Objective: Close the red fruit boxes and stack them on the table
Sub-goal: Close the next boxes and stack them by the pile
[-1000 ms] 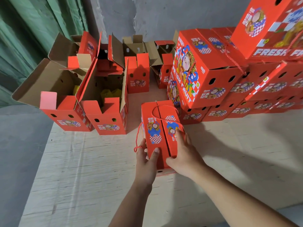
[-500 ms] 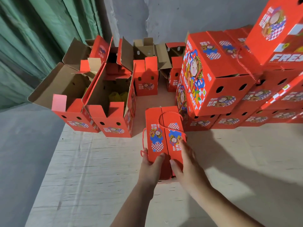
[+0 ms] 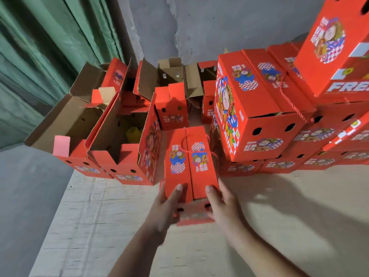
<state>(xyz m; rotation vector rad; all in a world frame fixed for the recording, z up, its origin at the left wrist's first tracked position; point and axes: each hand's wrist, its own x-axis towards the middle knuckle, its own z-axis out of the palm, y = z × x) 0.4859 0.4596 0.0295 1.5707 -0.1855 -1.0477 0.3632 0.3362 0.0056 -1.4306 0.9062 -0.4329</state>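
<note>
1. Since half a second ago the closed box point(image 3: 189, 164) has slid farther from me, deeper into the gap between the open boxes point(image 3: 119, 140) on the left and the stack of closed boxes point(image 3: 259, 120) on the right; my hands have slipped back to its near end.
2. My left hand point(image 3: 166, 206) grips the near left corner of the closed box, thumb lying on the top flap, fingers curled down the left side.
3. My right hand point(image 3: 221, 204) grips the near right corner the same way, thumb on the top flap, fingers wrapped round the right side.
4. That box sits on the table point(image 3: 99, 226) with both top flaps meeting along the middle, and its red cord handle point(image 3: 191, 149) lies looped across the lid.
5. Its far end is close to a smaller open box point(image 3: 172, 114) behind it, though I cannot tell whether they touch.
6. Left of it, the open boxes stand with flaps up, and something yellow point(image 3: 133, 133) shows inside one.
7. Right of it, the closed boxes are stacked in layers, with one tall box point(image 3: 337, 47) at the top right.
8. A green curtain point(image 3: 50, 47) hangs at the far left beside a grey wall point(image 3: 199, 23).
</note>
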